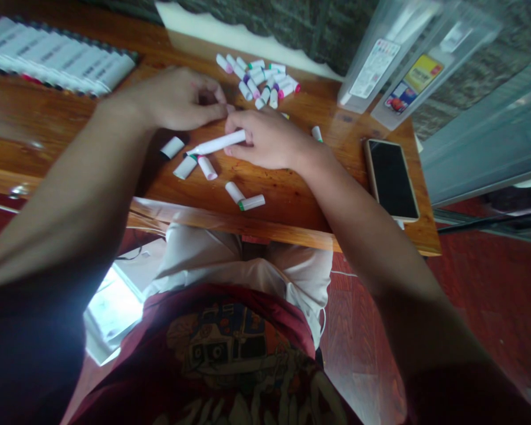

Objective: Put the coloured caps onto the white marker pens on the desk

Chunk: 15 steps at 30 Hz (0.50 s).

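Note:
My right hand (265, 137) is closed around a white marker (221, 142), whose narrow tip points left, low over the wooden table. To its left, my left hand (183, 99) is closed, thumb and fingers pinched together near the right hand's fingertips. Whatever sits in that pinch is mostly hidden. Loose white marker caps lie below the hands: one with a dark end (172, 147), a green-ended cap (186, 166) and a pink-ended cap (207, 168). Beyond my fingers is a pile of caps (265, 79) with coloured ends.
A row of white markers (57, 56) lies at the back left. Two clear plastic cases (376, 65) stand at the back right, with a phone (392, 179) in front of them. Two more caps (252, 202) lie near the table's front edge (248, 223).

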Available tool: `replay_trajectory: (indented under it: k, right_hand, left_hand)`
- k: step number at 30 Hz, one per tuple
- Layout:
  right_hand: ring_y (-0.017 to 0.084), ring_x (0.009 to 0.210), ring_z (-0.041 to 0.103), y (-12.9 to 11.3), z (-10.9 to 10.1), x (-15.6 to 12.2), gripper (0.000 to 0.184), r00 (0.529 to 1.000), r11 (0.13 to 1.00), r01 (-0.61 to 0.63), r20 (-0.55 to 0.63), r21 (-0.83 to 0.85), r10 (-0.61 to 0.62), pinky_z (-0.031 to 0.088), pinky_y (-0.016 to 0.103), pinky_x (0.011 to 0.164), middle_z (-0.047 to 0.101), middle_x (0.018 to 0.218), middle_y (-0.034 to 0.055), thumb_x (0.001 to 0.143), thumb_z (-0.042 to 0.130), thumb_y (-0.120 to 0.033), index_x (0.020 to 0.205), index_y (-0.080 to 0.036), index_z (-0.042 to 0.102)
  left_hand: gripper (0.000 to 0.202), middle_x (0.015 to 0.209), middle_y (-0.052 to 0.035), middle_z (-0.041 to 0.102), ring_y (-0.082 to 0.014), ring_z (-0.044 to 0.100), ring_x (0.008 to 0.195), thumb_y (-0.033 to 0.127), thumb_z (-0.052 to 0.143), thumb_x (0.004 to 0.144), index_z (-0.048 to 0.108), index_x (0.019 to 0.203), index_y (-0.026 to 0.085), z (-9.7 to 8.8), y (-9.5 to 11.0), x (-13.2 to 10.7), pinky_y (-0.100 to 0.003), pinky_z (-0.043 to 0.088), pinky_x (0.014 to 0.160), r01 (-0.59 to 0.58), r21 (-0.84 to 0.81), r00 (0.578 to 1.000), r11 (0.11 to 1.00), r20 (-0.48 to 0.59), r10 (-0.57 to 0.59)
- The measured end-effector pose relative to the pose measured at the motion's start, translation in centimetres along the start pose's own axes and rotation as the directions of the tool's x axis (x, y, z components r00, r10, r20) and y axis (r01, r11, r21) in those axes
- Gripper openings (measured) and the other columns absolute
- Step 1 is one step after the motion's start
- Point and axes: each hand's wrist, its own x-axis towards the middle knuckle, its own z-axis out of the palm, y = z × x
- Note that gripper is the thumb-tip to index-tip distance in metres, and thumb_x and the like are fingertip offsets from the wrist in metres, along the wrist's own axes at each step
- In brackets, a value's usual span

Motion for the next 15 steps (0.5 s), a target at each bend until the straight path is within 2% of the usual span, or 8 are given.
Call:
replay_trajectory:
  k: [6,12,15]
  right_hand:
    - [0.012,0.088,0.06,0.11,0.01,-0.01,0.03,1.0,1.0,0.018,0.003,-0.026,-0.018,0.04,0.026,0.078,0.069,0.094,0.0033,0.093,0.062,-0.038,0.113,-0.016,0.066]
    - [0.012,0.089,0.061,0.64,0.58,0.5,0.022,0.998,0.999,0.043,-0.049,-0.005,-0.043,0.041,0.026,0.077,0.069,0.085,-0.0004,0.089,0.067,-0.038,0.103,-0.021,0.067]
    - [0.012,0.09,0.061,0.51,0.45,0.32,0.026,0.999,0.999,0.03,-0.032,-0.039,-0.031,0.042,0.026,0.079,0.071,0.091,0.0005,0.09,0.066,-0.039,0.108,-0.02,0.067]
  left_hand:
    - [0.038,0.092,-0.0004,0.068,-0.0083,0.053,0.073,0.044,0.05,0.094,0.07,0.114,0.018,0.09,-0.28,0.0,-0.019,0.035,0.072,-0.01,-0.005,1.0,1.0,-0.005,0.01]
    - [0.034,0.092,0.0006,0.068,-0.0062,0.05,0.072,0.038,0.05,0.094,0.07,0.113,0.017,-0.17,0.22,-0.21,-0.018,0.035,0.072,-0.012,-0.003,1.0,1.0,-0.008,0.012]
    - [0.035,0.093,0.0014,0.067,-0.0043,0.049,0.071,0.038,0.051,0.094,0.07,0.114,0.017,-0.16,0.5,-0.3,-0.016,0.037,0.075,-0.005,0.004,1.0,1.0,0.003,0.005]
